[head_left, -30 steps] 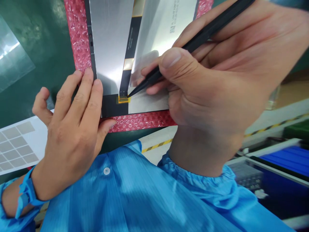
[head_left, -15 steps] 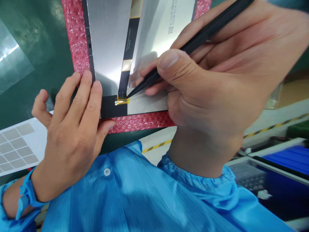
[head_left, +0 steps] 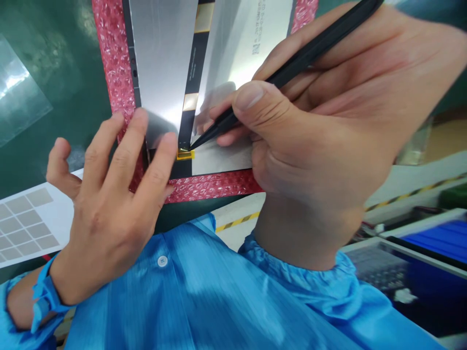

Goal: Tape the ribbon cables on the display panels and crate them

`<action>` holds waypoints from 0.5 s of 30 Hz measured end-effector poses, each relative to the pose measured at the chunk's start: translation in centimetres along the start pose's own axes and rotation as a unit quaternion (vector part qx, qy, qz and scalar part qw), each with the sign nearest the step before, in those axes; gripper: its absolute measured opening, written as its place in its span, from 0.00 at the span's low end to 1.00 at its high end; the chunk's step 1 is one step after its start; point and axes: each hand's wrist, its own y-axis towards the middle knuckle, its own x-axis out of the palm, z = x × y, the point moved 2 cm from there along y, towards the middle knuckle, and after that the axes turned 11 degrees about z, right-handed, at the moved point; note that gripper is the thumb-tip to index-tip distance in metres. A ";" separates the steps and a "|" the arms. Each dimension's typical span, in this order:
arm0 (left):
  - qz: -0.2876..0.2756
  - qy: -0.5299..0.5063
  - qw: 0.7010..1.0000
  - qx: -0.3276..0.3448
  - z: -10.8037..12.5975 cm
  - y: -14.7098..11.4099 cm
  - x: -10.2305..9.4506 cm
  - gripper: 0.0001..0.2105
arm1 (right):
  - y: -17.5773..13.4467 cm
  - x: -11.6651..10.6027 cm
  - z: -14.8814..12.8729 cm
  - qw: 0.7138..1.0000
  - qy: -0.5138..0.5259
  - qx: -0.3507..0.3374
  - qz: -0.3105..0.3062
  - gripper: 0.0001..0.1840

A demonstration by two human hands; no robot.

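A flat silver panel with black edges, perhaps a display's back (head_left: 164, 63), lies on pink bubble wrap (head_left: 219, 186). Down its middle runs a black and gold flex cable (head_left: 195, 61), ending at a small patch of yellow tape (head_left: 186, 154) near the panel's bottom left corner. My right hand (head_left: 310, 131) grips black pointed tweezers (head_left: 288, 73), held like a pen, the tip at the cable's end by the tape. My left hand (head_left: 116, 189) rests with fingers spread over the panel's lower left edge, its index fingertip just left of the tape.
A white sheet with grey squares (head_left: 22, 223) lies at the left. Above it is a clear plastic bag (head_left: 22, 92) on the green mat (head_left: 69, 48). Yellow and black tape (head_left: 239, 221) marks the floor. Blue trays (head_left: 441, 243) stand at the lower right.
My left index finger has moved right across the panel's corner, closer to the tape. The tape's raised shiny flap looks shifted up towards the tweezer tip. My right hand has barely moved.
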 end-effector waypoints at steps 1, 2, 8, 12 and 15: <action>0.002 -0.004 1.000 0.002 0.1 0.0 0.0 0.31 | 0.0 0.0 0.0 1.000 -0.004 -0.001 0.000 0.05; 0.007 -0.010 1.000 0.007 0.2 0.0 0.1 0.30 | 0.0 0.0 0.0 1.000 -0.007 -0.007 0.001 0.05; 0.025 -0.036 0.998 0.040 0.1 0.1 0.6 0.24 | 0.0 -0.2 0.1 0.999 -0.038 -0.028 0.010 0.07; 0.014 -0.037 0.998 0.039 0.3 0.1 0.6 0.24 | 0.3 -0.8 1.0 0.988 0.004 -0.065 0.139 0.09; 0.005 -0.046 0.998 0.037 0.7 0.4 0.3 0.27 | 0.4 -0.9 1.8 0.986 0.046 -0.051 0.151 0.08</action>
